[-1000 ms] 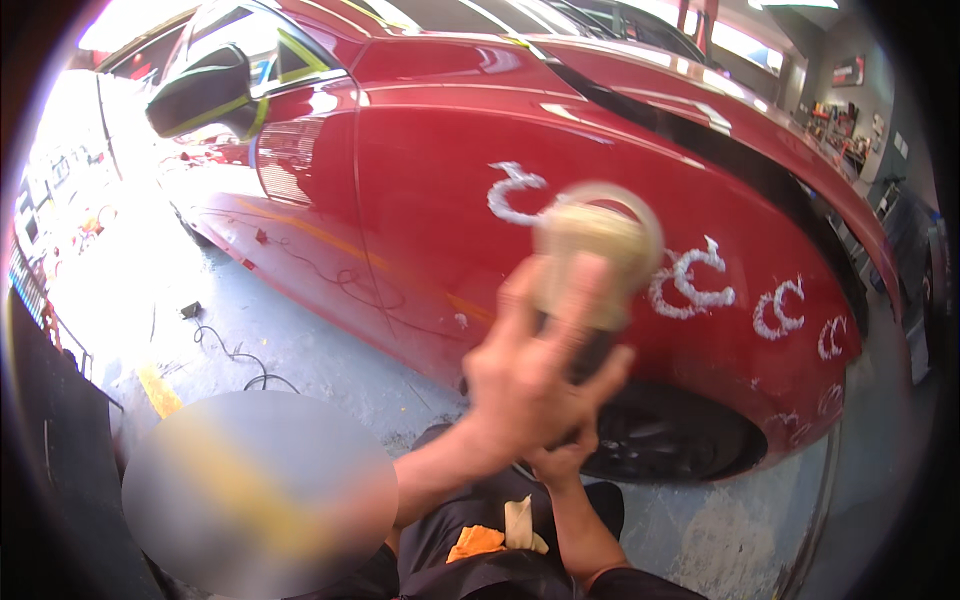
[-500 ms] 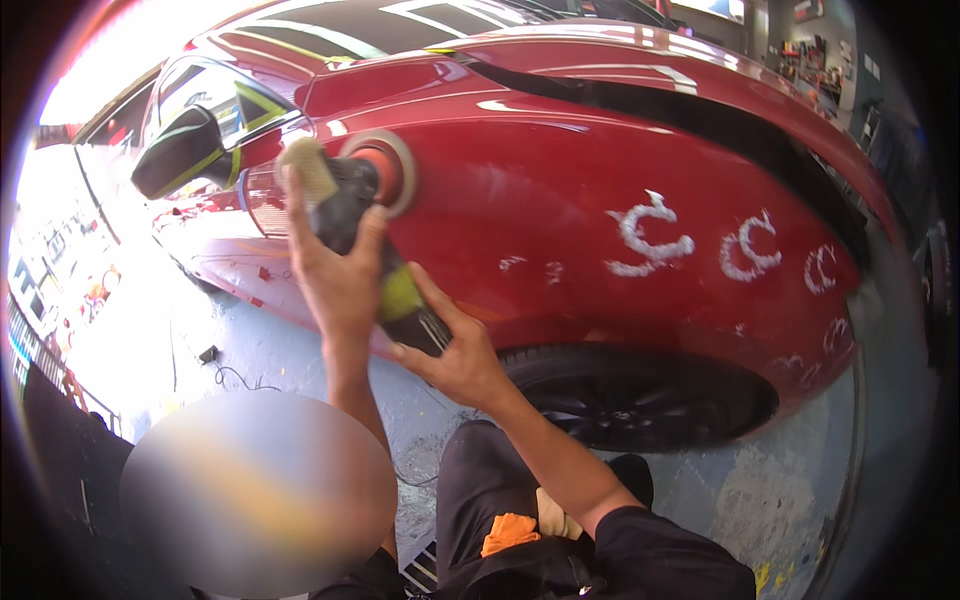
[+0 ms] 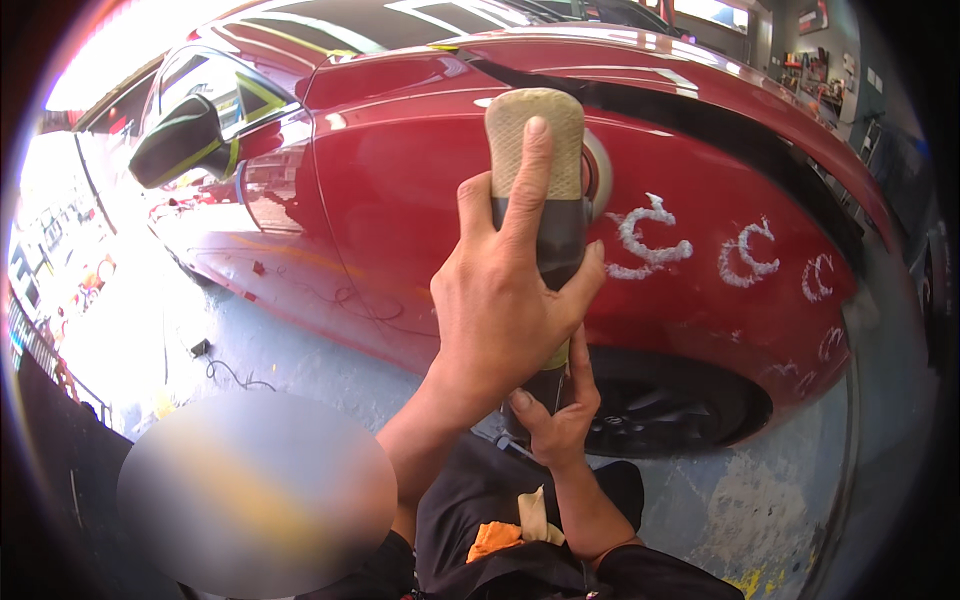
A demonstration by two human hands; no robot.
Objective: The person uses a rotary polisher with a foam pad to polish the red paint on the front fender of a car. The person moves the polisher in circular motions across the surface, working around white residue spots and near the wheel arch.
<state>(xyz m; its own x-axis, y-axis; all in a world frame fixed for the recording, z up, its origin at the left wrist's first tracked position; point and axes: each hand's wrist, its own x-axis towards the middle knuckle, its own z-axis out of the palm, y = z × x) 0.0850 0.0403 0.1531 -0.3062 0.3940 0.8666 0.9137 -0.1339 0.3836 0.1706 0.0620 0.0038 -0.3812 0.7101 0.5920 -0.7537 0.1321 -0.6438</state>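
Note:
A dark car polisher [image 3: 567,228] with a beige textured cover [image 3: 508,115] over its head is held up against the side of a red car [image 3: 400,190]. My left hand [image 3: 500,300] wraps round its head and body, the index finger stretched along the cover. Lower down, my right hand [image 3: 562,430] grips the handle, which the left hand and wrist partly hide. The round pale pad [image 3: 600,172] shows only at its right edge, close to the fender. White curved smears of paste [image 3: 648,245] lie on the red paint to its right.
A dark wheel [image 3: 680,400] sits below the fender. At the left are a black side mirror [image 3: 180,145] edged in yellow-green tape and a cord [image 3: 235,375] on the grey floor. An orange cloth [image 3: 495,540] lies at my waist. Tools hang at the back right.
Both hands have carried the polisher right along the fender, from near the door to beside the largest paste smear. The tool now stands more upright, and its pad is mostly hidden.

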